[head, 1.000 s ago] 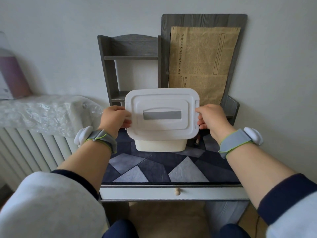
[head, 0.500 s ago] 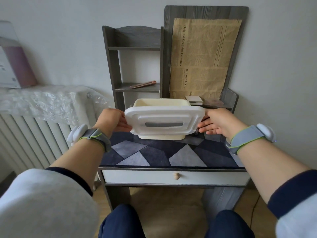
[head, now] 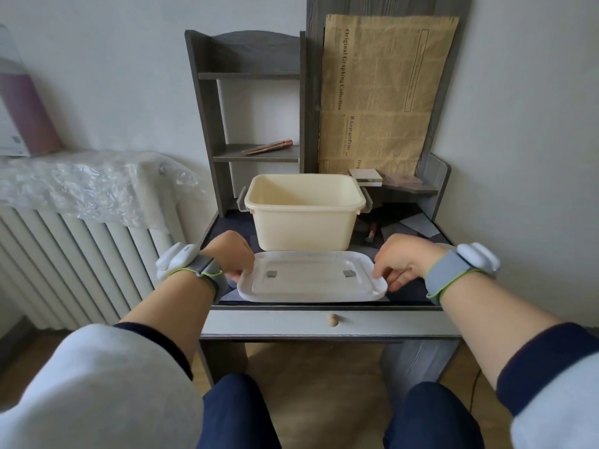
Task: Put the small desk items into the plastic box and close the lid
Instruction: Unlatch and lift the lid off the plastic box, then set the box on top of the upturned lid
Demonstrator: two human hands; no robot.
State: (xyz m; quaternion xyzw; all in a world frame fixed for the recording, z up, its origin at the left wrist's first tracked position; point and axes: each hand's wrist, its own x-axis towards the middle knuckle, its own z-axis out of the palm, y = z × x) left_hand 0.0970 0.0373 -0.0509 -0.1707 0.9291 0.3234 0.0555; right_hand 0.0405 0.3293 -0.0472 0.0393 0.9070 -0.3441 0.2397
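A cream plastic box stands open and empty on the desk mat. Its white lid lies upside down near the desk's front edge, just in front of the box. My left hand grips the lid's left end and my right hand grips its right end. A small red item lies on the mat to the right of the box. A copper-coloured pen rests on the lower shelf. A small white block sits on the right ledge behind the box.
A dark wooden shelf unit and a board with brown printed paper stand behind the box. A radiator covered with plastic film is at the left. The desk drawer with a round knob faces me.
Both hands lifted the lid off the box, turned it over and lowered it to the desk's front edge. The box now stands open.
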